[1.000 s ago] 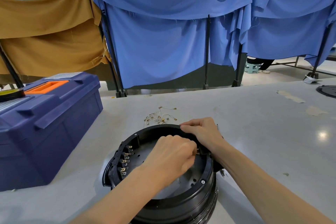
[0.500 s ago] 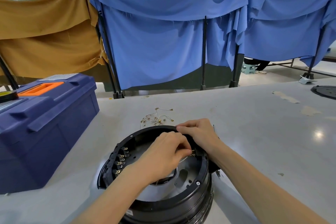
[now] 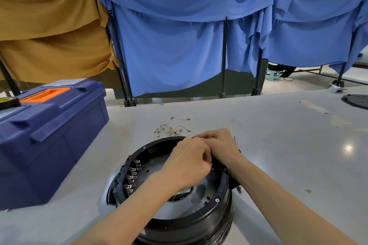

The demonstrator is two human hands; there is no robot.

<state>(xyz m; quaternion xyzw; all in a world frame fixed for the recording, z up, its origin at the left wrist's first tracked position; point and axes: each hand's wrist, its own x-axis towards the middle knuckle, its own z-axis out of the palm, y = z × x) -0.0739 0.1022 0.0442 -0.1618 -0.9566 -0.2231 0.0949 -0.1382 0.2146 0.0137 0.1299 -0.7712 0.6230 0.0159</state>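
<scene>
A round black housing with a grey inner plate sits on the grey table in front of me. A row of small brass terminals lines its left inner wall. My left hand reaches inside with fingers curled, pinching something small at the right inner rim; what it pinches is hidden. My right hand grips the housing's far right rim, fingers curled over the edge. Both hands touch each other.
A loose bunch of thin wires with brass ends lies just beyond the housing. A blue toolbox with an orange handle stands at the left. Another black round part sits at the far right. Blue and tan cloths hang behind the table.
My left hand has shifted right and up toward the right rim, closing against my right hand. The view has tilted slightly; the housing stays in place.
</scene>
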